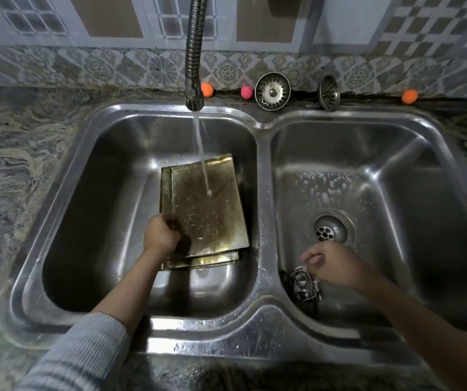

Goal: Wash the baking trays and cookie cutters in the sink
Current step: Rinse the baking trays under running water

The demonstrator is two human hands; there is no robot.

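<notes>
Head view. Left hand point(161, 232) gripping the near left edge of the top baking tray point(206, 204); tray stack lying ahead and to the right of that hand, long axis running away from it, tap stream point(202, 153) striking the far half. Right hand point(329, 263) pinching a cookie cutter point(301, 273); heap of cookie cutters point(307, 286) just below and left of it, in the right basin of the sink point(260, 170). Left hand nearer the trays, apparently placed to tilt or turn them under the water.

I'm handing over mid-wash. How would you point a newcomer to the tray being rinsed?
Find the left basin of the double sink, under the running tap. Trays are stacked there; it is the top tray, gripped by the left hand. Only this one takes the water stream, tilted above the others.
</notes>
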